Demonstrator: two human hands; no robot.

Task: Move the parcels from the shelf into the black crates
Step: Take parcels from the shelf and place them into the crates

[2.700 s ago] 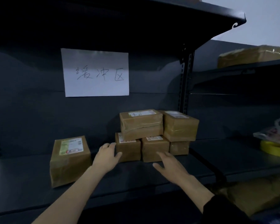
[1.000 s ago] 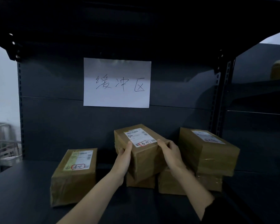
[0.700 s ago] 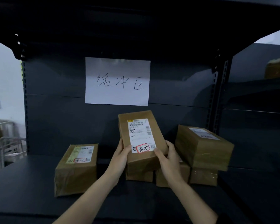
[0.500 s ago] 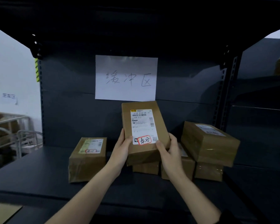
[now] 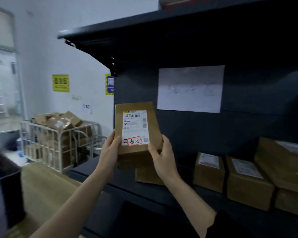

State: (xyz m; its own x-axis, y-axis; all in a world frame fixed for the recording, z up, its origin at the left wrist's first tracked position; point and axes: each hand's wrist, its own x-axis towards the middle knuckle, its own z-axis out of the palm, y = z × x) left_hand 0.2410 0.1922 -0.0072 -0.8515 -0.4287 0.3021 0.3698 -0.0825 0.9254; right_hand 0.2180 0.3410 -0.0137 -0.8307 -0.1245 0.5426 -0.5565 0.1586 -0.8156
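A brown parcel [image 5: 136,117] with a white label and a red-circled mark is held upright in front of me, label facing me. My left hand [image 5: 109,150] grips its lower left edge and my right hand [image 5: 162,153] its lower right corner. On the dark shelf [image 5: 162,189] another parcel [image 5: 148,176] lies just below the held one. Several more parcels [image 5: 248,179] are stacked at the right. A black crate [image 5: 5,186], blurred, shows at the left edge.
A white paper sign [image 5: 190,88] hangs on the shelf's back panel. At the back left stands a white wire cart [image 5: 58,140] piled with cardboard boxes. Yellow signs [image 5: 60,83] hang on the white wall. Tan floor lies left of the shelf.
Both hands lifted the top parcel off the stack and turned it upright. My view has swung left, so the shelf's left end, the cart and the black crate now show.
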